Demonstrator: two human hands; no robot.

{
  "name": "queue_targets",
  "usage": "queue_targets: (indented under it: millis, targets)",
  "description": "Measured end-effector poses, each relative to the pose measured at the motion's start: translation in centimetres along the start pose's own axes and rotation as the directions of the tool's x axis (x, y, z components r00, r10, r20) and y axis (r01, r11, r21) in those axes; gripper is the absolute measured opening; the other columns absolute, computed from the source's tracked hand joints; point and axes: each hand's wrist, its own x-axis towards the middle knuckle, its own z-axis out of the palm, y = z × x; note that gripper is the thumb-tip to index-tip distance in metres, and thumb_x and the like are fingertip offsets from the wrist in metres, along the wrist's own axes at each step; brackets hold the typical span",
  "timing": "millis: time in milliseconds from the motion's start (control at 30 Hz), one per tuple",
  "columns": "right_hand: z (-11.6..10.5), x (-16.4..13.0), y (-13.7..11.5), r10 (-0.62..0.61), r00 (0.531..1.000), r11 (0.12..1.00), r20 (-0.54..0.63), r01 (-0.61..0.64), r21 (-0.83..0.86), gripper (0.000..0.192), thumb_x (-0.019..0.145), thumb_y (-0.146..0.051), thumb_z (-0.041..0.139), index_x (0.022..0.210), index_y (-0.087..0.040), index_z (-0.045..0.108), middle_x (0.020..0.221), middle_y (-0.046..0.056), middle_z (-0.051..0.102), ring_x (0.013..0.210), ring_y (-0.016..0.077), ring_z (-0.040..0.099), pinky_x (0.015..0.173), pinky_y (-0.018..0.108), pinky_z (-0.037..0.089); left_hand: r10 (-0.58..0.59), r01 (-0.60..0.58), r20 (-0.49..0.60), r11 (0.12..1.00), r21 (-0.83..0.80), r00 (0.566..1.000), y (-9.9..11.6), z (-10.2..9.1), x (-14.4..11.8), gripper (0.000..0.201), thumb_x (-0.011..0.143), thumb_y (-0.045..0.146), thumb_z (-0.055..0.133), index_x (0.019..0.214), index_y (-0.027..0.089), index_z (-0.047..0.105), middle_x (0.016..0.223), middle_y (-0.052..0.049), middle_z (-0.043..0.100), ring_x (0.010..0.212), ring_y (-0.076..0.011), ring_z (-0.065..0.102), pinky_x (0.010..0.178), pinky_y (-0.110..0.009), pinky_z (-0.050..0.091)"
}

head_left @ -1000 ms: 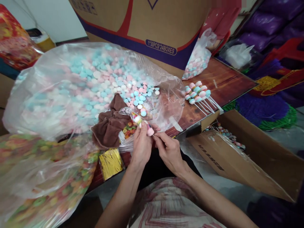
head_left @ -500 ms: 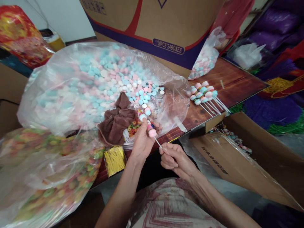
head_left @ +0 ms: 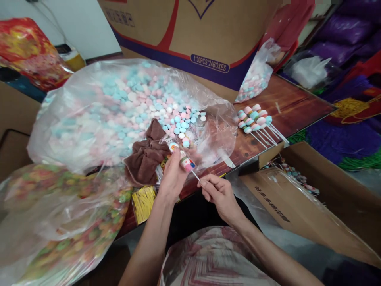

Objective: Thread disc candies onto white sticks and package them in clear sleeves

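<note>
My left hand [head_left: 172, 174] is closed around a candy lollipop [head_left: 187, 163] in a printed clear wrapper, its top end poking out past the thumb. My right hand [head_left: 219, 195] pinches the lower end of the white stick [head_left: 195, 174] between thumb and fingertips. Just beyond lies a big clear bag [head_left: 74, 119] of pink, blue and white candies, some spilling from its mouth. A brown cloth [head_left: 145, 157] is bunched left of my left hand. Below the cloth sits a pack of gold twist ties [head_left: 143, 204]. Ring-shaped candies beside the cloth are partly hidden by my left hand.
Several candy lollipops [head_left: 255, 119] lie stacked on the wooden table [head_left: 306, 103] at the right. An open carton [head_left: 270, 198] with wrapped pieces stands below them. A bag of coloured rings [head_left: 89, 238] fills the lower left. Behind a large carton [head_left: 223, 35], another person's red sleeve [head_left: 293, 24] shows.
The pink candy end that stuck out of the wrapper is now covered by it, with only the stick emerging. Both hands have shifted slightly left, and the right fingers have opened out somewhat.
</note>
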Motion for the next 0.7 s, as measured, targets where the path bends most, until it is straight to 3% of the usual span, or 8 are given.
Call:
queue_targets:
  millis: [67, 200, 300, 433, 600, 700]
  targets:
    - [0.2, -0.2, 0.2, 0.020, 1.000, 1.000, 0.018, -0.021, 0.012, 0.026, 0.090, -0.038, 0.066, 0.078, -0.015, 0.066, 0.050, -0.006, 0.045, 0.047, 0.0060, 0.032, 0.047, 0.023, 0.017, 0.063, -0.065, -0.043, 0.997, -0.048, 0.997, -0.1, 0.3, 0.4, 0.033, 0.074, 0.039, 0.084, 0.088, 0.015, 0.067, 0.085, -0.003, 0.069, 0.072, -0.0120, 0.066, 0.066, -0.022, 0.052]
    - [1.2, 0.4, 0.7, 0.027, 1.000, 0.998, 0.000, -0.027, 0.061, 0.028, 0.089, -0.040, 0.067, 0.074, -0.016, 0.062, 0.050, -0.007, 0.044, 0.046, 0.0056, 0.030, 0.046, 0.022, 0.016, 0.040, -0.039, 0.043, 0.998, -0.042, 0.998, -1.2, 0.7, 0.0, 0.035, 0.074, 0.039, 0.084, 0.090, 0.014, 0.065, 0.069, 0.003, 0.057, 0.054, -0.0044, 0.050, 0.052, -0.016, 0.043]
    - [2.1, 1.2, 0.9, 0.014, 0.999, 0.992, -0.034, -0.010, 0.124, 0.032, 0.087, -0.043, 0.070, 0.072, -0.017, 0.059, 0.050, -0.007, 0.043, 0.046, 0.0050, 0.028, 0.045, 0.021, 0.015, 0.058, -0.058, 0.044, 0.998, 0.003, 0.997, -2.2, 0.8, -0.7, 0.036, 0.075, 0.041, 0.083, 0.090, 0.016, 0.063, 0.063, 0.006, 0.051, 0.049, -0.0030, 0.041, 0.045, -0.014, 0.034]
    - [2.5, 1.5, 0.4, 0.039, 0.998, 0.981, -0.050, -0.029, 0.191, 0.039, 0.085, -0.047, 0.071, 0.067, -0.017, 0.055, 0.051, -0.007, 0.045, 0.043, 0.0037, 0.025, 0.043, 0.021, 0.014, 0.071, -0.072, 0.014, 0.996, 0.051, 0.997, -2.5, 0.6, -1.2, 0.037, 0.075, 0.044, 0.082, 0.087, 0.017, 0.060, 0.068, 0.005, 0.052, 0.054, -0.0038, 0.044, 0.046, -0.014, 0.035]
    - [1.6, 0.4, -0.1, 0.107, 0.992, 0.986, 0.064, -0.115, 0.121, 0.033, 0.085, -0.043, 0.073, 0.072, -0.016, 0.060, 0.056, -0.003, 0.055, 0.042, 0.0032, 0.028, 0.043, 0.021, 0.015, 0.084, -0.086, 0.033, 0.993, 0.079, 0.996, -2.2, 0.1, -1.4, 0.036, 0.077, 0.045, 0.079, 0.091, 0.018, 0.060, 0.073, 0.003, 0.056, 0.057, -0.0054, 0.048, 0.048, -0.015, 0.038]
    - [1.4, 0.4, 0.3, 0.081, 0.997, 0.986, 0.010, -0.082, 0.143, 0.033, 0.084, -0.041, 0.074, 0.069, -0.016, 0.058, 0.055, -0.005, 0.050, 0.045, 0.0035, 0.028, 0.044, 0.021, 0.016, 0.068, -0.074, 0.061, 0.991, 0.111, 0.996, -2.5, 0.0, -1.7, 0.036, 0.082, 0.050, 0.073, 0.093, 0.018, 0.061, 0.073, 0.001, 0.060, 0.059, -0.0089, 0.053, 0.045, -0.018, 0.038]
